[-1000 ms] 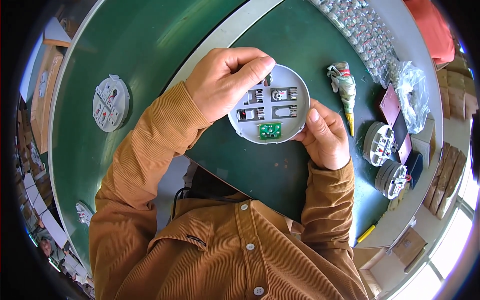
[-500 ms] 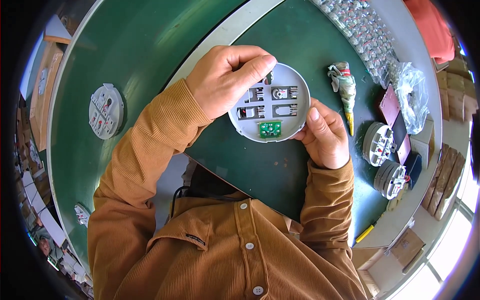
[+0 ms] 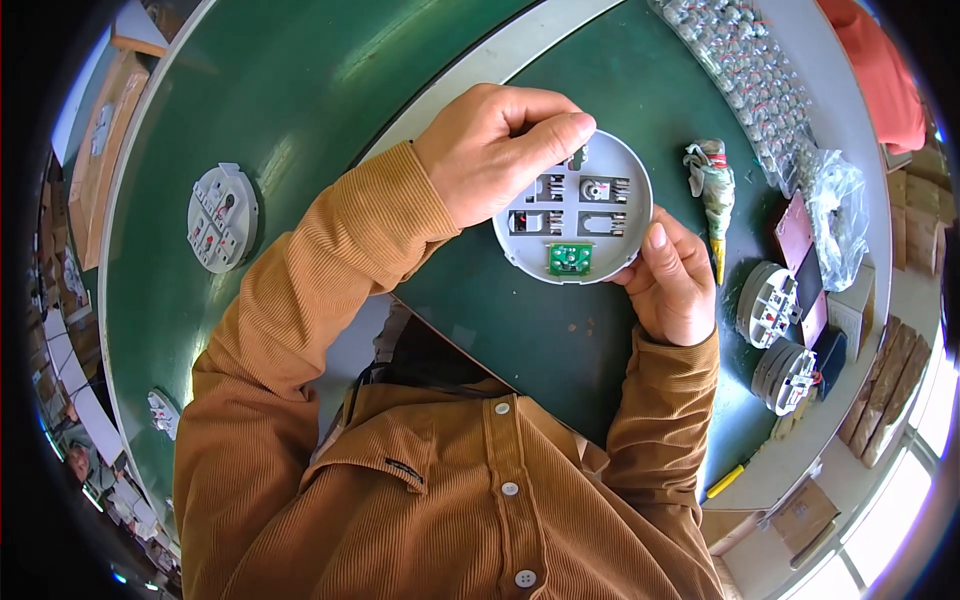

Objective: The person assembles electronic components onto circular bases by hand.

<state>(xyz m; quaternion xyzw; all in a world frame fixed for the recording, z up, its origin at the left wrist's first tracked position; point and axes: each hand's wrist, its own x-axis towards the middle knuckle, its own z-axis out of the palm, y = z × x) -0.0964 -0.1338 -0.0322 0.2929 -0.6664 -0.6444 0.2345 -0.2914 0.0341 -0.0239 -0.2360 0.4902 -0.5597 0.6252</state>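
Round base (image 3: pixel 575 215) is sitting over the table (image 3: pixel 300 90), between left hand (image 3: pixel 495 150) at its upper-left edge and right hand (image 3: pixel 672 280) at its lower right. A screwdriver (image 3: pixel 712 190) is lying just right of it. Two stacked bases (image 3: pixel 778 340) are lying farther right. Another base (image 3: pixel 222 217) is lying well apart, far left.

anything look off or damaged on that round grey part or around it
Nothing stands out. The round grey base sits level between the left hand and right hand, its small green circuit board seated squarely at the rim. No cracks or spills show on the green table.
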